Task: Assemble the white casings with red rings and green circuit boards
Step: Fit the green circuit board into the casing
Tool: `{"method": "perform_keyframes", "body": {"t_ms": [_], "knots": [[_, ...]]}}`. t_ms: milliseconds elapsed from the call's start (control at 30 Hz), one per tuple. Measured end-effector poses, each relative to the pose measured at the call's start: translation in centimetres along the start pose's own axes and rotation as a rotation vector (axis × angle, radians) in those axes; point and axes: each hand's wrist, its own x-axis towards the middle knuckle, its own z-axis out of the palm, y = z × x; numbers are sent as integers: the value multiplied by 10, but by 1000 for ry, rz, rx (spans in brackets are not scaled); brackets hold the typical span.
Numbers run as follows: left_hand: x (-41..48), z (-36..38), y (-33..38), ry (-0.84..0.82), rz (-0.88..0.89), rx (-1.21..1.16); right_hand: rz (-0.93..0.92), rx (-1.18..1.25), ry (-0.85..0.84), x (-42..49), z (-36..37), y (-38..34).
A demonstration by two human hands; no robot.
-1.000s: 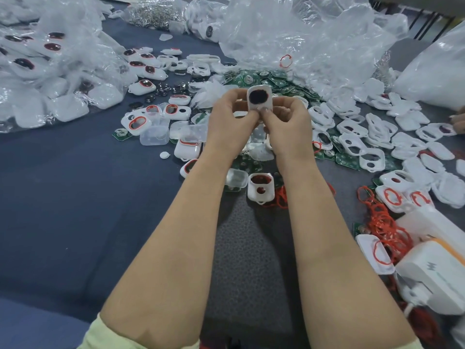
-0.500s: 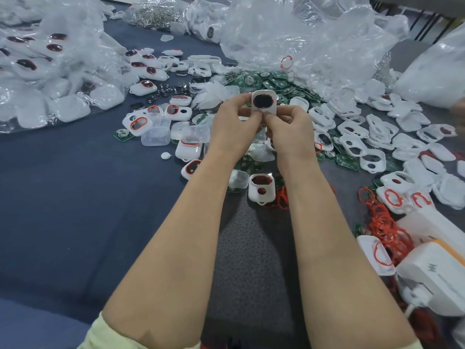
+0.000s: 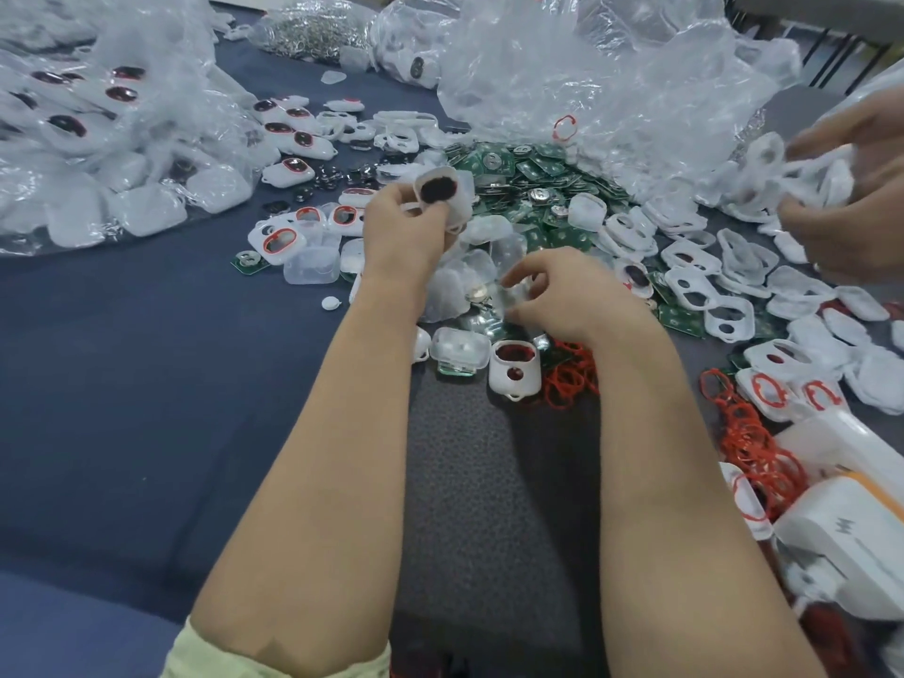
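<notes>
Casing (image 3: 442, 193): white plastic, rounded rectangle, dark oval window facing us. Left hand (image 3: 398, 237) pinches it by the lower edge, raised above the parts pile. Right hand (image 3: 567, 298) is low at the pile, fingers curled over a blurred clear/silvery bit; can't tell if it grips anything. Second casing (image 3: 513, 371) stands on the desk (image 3: 146, 433) just in front of that hand, red ring seated inside, small round hole below. Loose red rings (image 3: 570, 381) touch it on the right, thin rubbery loops; bigger tangle (image 3: 748, 433) further right. Green boards (image 3: 531, 171) heaped behind the hands, flat squares, some with coin-shaped metal discs. Surface: dark blue cloth (image 3: 122, 335), grey pebbled mat (image 3: 489, 486) under the forearms. Crinkled clear bags (image 3: 611, 75) at the back; left bag (image 3: 98, 154) holds casings with dark windows. White frames (image 3: 694, 286) strewn on the right. Another person's hands (image 3: 831, 242), blurred, hold white pieces at the right edge. White box (image 3: 841, 540) with orange trim, lower right.
</notes>
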Motion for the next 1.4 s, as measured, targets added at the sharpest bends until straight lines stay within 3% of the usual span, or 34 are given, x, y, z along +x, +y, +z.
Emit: {"method": "perform_keyframes", "body": {"t_ms": [200,267,400,500,633,967,1400], "knots": [[-5,11,-1,-76,-40,-29,9,-57,112,9,10,-2],[-5,12,-1,-78,-36,-39,-19,44,224,10,12,-1],[-5,12,-4,-75,-34,-32,12,587,360,13,9,1],[-5,13,-6,-93,-33,-38,109,1078,242,13,9,-3],[-4,13,-7,-108,-28,-12,114,1340,136,12,6,-6],[-4,14,-10,-94,23,117,47,1107,324,14,8,-2],[-13,24,-12,-216,20,135,-2,749,635,20,19,-6]]}}
